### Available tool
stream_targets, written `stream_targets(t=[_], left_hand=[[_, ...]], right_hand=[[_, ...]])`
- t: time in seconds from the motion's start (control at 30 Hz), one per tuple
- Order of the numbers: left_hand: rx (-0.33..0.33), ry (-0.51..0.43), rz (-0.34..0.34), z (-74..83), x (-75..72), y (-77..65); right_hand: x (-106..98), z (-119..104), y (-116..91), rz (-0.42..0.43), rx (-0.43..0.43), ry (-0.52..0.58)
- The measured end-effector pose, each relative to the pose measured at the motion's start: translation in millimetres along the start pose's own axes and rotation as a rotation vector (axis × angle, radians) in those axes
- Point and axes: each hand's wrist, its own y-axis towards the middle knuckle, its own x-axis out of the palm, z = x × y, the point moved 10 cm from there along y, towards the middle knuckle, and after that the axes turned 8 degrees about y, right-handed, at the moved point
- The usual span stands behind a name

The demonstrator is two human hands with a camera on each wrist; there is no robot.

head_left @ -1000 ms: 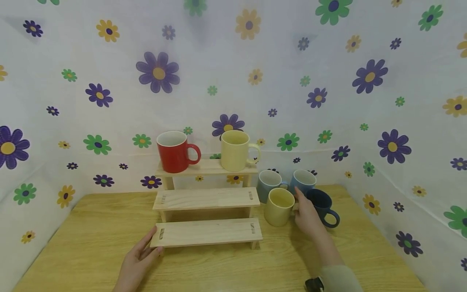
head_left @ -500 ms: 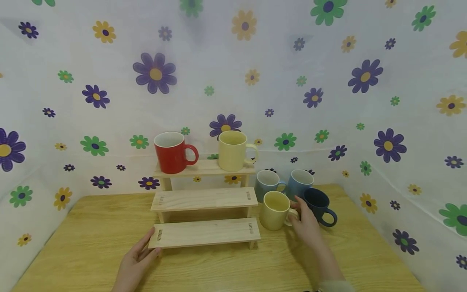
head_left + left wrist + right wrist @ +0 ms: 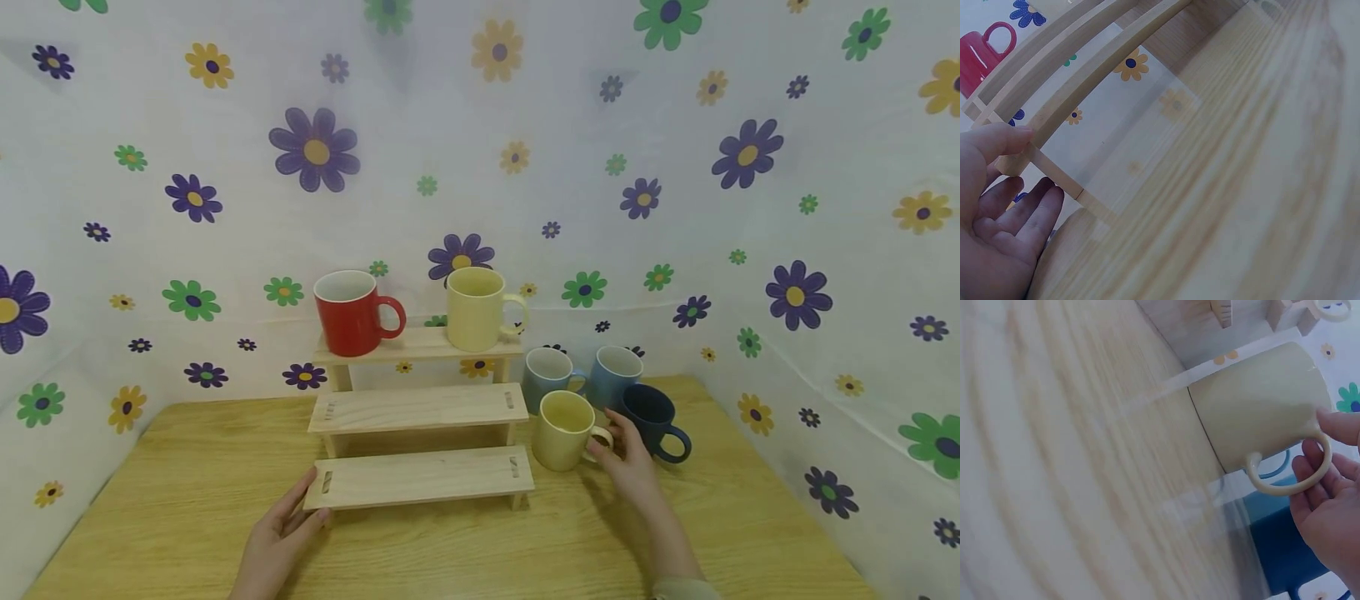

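A three-step wooden stand [image 3: 420, 479] stands on the table. My left hand [image 3: 273, 537] holds the left end of its lowest step; in the left wrist view the thumb [image 3: 1007, 139] lies against the board with fingers curled below. A red mug [image 3: 348, 315] and a pale yellow mug [image 3: 474, 312] sit on the top step. Right of the stand is a second yellow mug [image 3: 561, 437], upright. My right hand [image 3: 628, 462] grips its handle [image 3: 1291, 487]; in the right wrist view the thumb is at the handle's top and fingers reach behind the loop.
Behind the yellow mug in my right hand stand two light blue mugs, one grey-blue [image 3: 542, 383] and one brighter [image 3: 611, 379]. A dark blue mug [image 3: 651, 417] sits close beside my right hand, handle outward. A flowered cloth [image 3: 420, 100] hangs behind and beside the wooden table [image 3: 450, 554].
My right hand has come down and nearer, from beside the yellow mug's rim to its handle. The mug has shifted slightly toward me, its handle turned nearer. My left hand stays put.
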Motion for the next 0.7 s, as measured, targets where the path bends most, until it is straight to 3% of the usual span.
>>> stream_targets(t=[0.2, 0.33, 0.7], left_hand=[[0.016, -0.004, 0.004, 2.8, -0.4, -1.3], [0.011, 0.000, 0.000, 2.8, -0.3, -1.0], [-0.004, -0.012, 0.004, -4.0, 0.0, 2.0]], right_hand=[[0, 9, 1, 0.081, 0.020, 0.197], [1, 13, 3, 0.125, 0.011, 0.272], [-2, 26, 1, 0.249, 0.009, 0.337]])
